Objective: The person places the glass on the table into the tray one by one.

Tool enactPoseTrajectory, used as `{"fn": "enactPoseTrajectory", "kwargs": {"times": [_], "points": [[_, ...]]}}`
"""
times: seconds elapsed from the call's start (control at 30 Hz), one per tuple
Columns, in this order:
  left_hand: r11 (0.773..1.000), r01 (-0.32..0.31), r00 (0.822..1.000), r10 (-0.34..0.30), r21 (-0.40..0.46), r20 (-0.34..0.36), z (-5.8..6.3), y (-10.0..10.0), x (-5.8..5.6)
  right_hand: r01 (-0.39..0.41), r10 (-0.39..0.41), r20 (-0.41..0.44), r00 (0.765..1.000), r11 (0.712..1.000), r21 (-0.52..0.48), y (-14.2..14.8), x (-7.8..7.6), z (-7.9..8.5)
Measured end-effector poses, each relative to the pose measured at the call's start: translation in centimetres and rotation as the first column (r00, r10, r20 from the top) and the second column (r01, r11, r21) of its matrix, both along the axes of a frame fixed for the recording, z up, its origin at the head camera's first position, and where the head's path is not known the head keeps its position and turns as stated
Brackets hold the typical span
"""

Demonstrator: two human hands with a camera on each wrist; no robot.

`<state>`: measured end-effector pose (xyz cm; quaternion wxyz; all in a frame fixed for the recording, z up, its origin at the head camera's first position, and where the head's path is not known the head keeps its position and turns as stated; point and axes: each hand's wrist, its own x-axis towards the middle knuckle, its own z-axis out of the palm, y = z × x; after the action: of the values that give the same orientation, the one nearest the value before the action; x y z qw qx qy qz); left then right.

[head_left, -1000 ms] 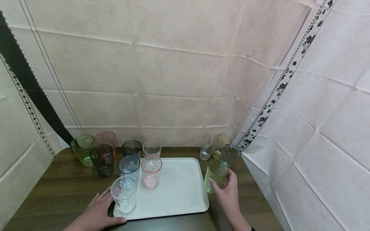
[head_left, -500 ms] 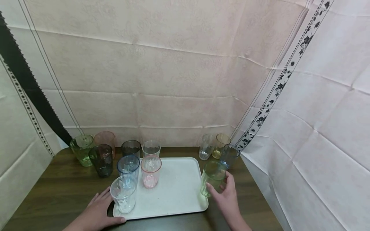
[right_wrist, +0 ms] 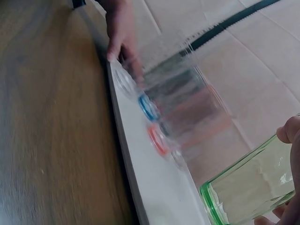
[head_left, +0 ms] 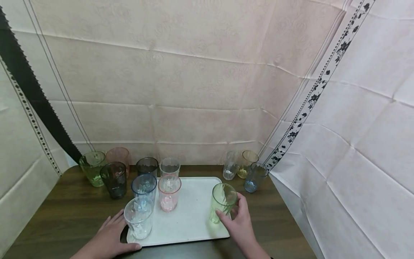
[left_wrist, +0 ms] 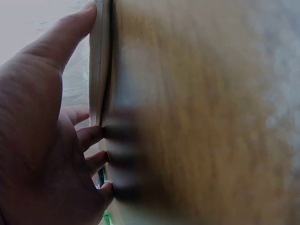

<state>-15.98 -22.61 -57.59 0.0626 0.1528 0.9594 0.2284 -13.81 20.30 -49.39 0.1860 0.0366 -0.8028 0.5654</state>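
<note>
My right hand [head_left: 240,225] holds a green glass [head_left: 223,198] upright over the right part of a white tray [head_left: 194,219]. Thumb and fingers grip its sides; whether its base touches the tray, I cannot tell. At the tray's front left corner rests my left hand [head_left: 110,237], its thumb on the front rim [left_wrist: 96,56] and its fingers along the left side. Beside that hand stands a clear glass [head_left: 139,225] on the tray, with a blue-rimmed glass [head_left: 143,185] behind it and a pink glass [head_left: 169,199] to the right.
Behind these stand a dark glass [head_left: 147,165] and another clear one, their bases hidden. Back left on the wooden table [head_left: 58,216] are a green glass [head_left: 93,169], a pinkish one and a dark one. Clear, amber and blue glasses [head_left: 253,180] stand back right. Cloth walls surround the table.
My right hand has carried the green glass leftward, from beside the tray's right edge to over the tray. The blue glass at right now shows fully. My left hand has stayed put.
</note>
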Motion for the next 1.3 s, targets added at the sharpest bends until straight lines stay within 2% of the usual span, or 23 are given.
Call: {"fn": "enactPoseTrajectory", "kwargs": {"times": [0.13, 0.33, 0.53, 0.7, 0.97, 1.3], "points": [[1.000, 0.000, 1.000, 0.000, 0.002, 0.001, -0.1, 0.0, 0.0, -0.070, 0.069, -0.013, 0.998, 0.997, -0.025, -1.5, 0.0, -0.2], [1.000, -0.001, 1.000, 0.001, 0.006, -0.012, -0.1, -0.1, 0.1, -0.151, 0.152, -0.038, 0.988, 0.988, 0.027, -3.8, 0.2, -0.3], [1.000, -0.003, 1.000, 0.003, 0.027, -0.012, 0.2, 0.0, 0.2, -0.240, 0.241, -0.051, 0.969, 0.970, 0.027, -6.0, 0.1, -0.1], [0.999, 0.000, 0.999, 0.002, 0.050, -0.045, 0.2, 0.0, 0.3, -0.299, 0.301, -0.071, 0.951, 0.953, 0.043, -7.4, -0.1, 0.0], [0.998, -0.003, 0.999, 0.005, 0.058, -0.050, 0.2, 0.0, 0.4, -0.337, 0.338, -0.012, 0.941, 0.941, 0.024, -9.7, 0.0, 0.2], [0.998, -0.001, 0.999, 0.003, 0.060, -0.042, -0.1, -0.1, 0.3, -0.378, 0.377, 0.029, 0.926, 0.923, 0.070, -11.8, -0.2, 0.0]]}}
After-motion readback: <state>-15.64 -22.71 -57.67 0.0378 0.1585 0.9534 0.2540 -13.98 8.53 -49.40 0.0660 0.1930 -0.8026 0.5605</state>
